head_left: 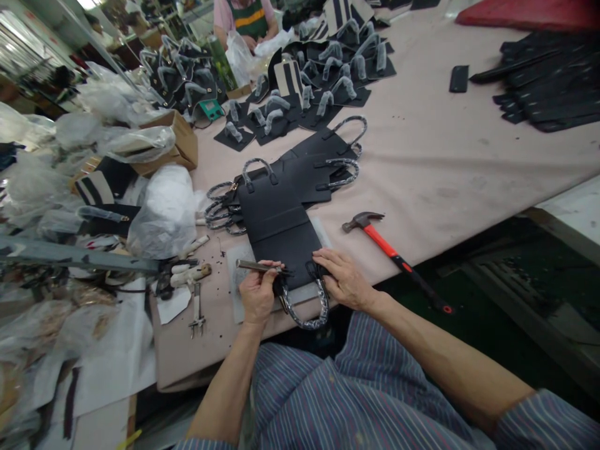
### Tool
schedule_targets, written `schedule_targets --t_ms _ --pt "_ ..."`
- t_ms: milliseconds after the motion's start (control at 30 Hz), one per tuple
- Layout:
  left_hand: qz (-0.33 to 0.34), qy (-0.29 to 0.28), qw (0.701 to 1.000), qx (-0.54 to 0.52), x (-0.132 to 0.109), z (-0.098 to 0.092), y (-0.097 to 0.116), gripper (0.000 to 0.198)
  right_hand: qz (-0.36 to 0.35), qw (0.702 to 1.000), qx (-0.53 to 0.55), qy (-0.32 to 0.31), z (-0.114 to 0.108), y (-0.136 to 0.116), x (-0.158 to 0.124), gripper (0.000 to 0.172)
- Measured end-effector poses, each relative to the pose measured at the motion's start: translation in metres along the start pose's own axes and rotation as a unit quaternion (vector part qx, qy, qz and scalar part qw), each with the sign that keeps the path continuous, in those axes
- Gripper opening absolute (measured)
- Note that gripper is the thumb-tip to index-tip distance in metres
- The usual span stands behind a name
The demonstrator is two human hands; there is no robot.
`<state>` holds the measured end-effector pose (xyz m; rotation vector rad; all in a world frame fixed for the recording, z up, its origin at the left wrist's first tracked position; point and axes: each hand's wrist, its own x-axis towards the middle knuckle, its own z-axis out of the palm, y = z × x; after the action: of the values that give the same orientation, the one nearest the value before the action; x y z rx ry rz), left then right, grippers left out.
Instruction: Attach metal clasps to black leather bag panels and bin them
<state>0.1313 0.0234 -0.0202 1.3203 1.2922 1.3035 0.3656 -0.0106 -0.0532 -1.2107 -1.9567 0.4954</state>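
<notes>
A black bag panel (277, 225) with wrapped handles lies on a pale pad (304, 291) at the table's near edge. My left hand (257, 291) is closed around a thin metal punch tool (255, 267), held level over the panel's near left corner. My right hand (341, 277) rests on the panel's near right corner, fingers curled on the wrapped near handle (307, 319) where it joins the panel.
A red-handled hammer (387, 247) lies just right of the panel. More black panels (319, 165) are stacked behind it. Plastic-wrapped goods, cardboard boxes (180, 137) and hand tools crowd the left. Another person (244, 19) works at the far end. Dark strips (548, 87) lie far right.
</notes>
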Motion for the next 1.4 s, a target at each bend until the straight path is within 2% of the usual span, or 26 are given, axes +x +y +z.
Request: schedule_targets --t_ms 100,233,633,967,1133,1200,1267,1333,1400 --pt "0.020 -0.060 0.997 0.045 -0.001 0.002 0.000 0.016 0.003 1.000 0.000 0.001 0.000 0.000 0.000 0.053" --pt "0.027 -0.080 0.993 0.084 -0.005 0.004 -0.003 0.015 0.002 1.000 -0.002 0.002 0.000 0.001 0.000 0.053" --pt "0.040 -0.080 0.986 0.138 -0.003 0.009 0.001 0.014 0.014 1.000 0.002 0.003 0.000 0.000 0.000 0.054" --pt "0.133 -0.093 0.963 0.216 -0.004 0.020 0.009 0.011 0.008 1.000 0.001 0.007 0.000 -0.001 -0.001 0.052" --pt "0.132 -0.098 0.960 0.227 -0.002 0.021 0.011 0.011 0.004 1.000 0.009 -0.006 -0.001 0.000 0.000 0.055" --pt "0.124 -0.106 0.960 0.228 0.001 0.021 0.012 0.010 -0.003 1.000 0.024 -0.021 -0.007 0.002 0.001 0.057" --pt "0.115 -0.113 0.959 0.231 0.003 0.021 0.013 0.010 0.011 1.000 0.014 -0.008 -0.020 0.006 -0.001 0.056" --pt "0.111 -0.114 0.959 0.233 0.003 0.021 0.013 0.011 0.057 0.996 -0.047 0.042 -0.040 0.012 -0.008 0.050" --pt "0.112 -0.114 0.960 0.230 0.001 0.021 0.012 0.011 0.126 0.977 -0.149 0.087 -0.062 0.022 -0.020 0.044"
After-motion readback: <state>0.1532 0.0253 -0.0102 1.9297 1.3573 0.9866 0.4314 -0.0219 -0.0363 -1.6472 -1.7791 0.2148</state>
